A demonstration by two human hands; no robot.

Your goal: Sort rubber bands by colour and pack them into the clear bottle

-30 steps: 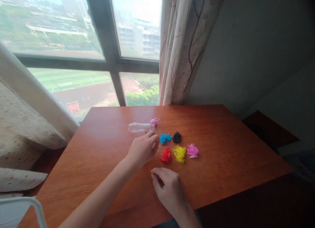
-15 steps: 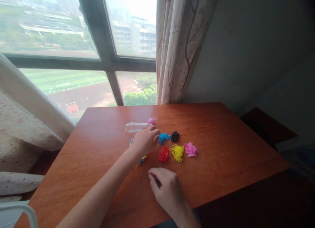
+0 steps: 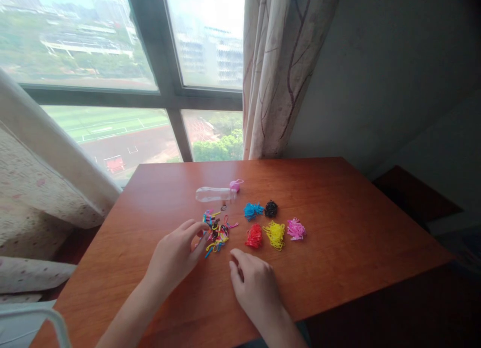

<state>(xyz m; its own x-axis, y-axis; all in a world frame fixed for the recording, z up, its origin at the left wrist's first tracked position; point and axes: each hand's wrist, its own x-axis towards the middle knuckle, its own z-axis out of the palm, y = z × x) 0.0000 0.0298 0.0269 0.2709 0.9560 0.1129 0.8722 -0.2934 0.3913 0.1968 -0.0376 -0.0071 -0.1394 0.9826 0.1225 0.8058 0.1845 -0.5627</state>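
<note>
My left hand (image 3: 176, 250) is at the left edge of a mixed pile of small coloured rubber bands (image 3: 218, 232), thumb and forefinger slightly apart and nothing seen between them. Closer to me, my right hand (image 3: 256, 280) rests on the table with curled fingers, thumb and forefinger drawn together; whatever they may hold is hidden. Beyond it lie single-colour heaps of bands: red bands (image 3: 254, 235), yellow bands (image 3: 275, 235) and pink bands (image 3: 296, 229). Behind these are blue bands (image 3: 253, 211) and black bands (image 3: 271, 208).
A clear plastic bottle (image 3: 214, 194) lies on its side towards the back of the brown wooden table (image 3: 338, 202), a pink looped cap (image 3: 235, 185) at its mouth. One dark band (image 3: 223, 207) lies apart from the pile. Window and curtains (image 3: 263, 77) stand behind the table.
My left hand has come back from beside the blue bands to the mixed pile on the left, uncovering most of it. My right hand has stayed nearly in place. The view has shifted slightly.
</note>
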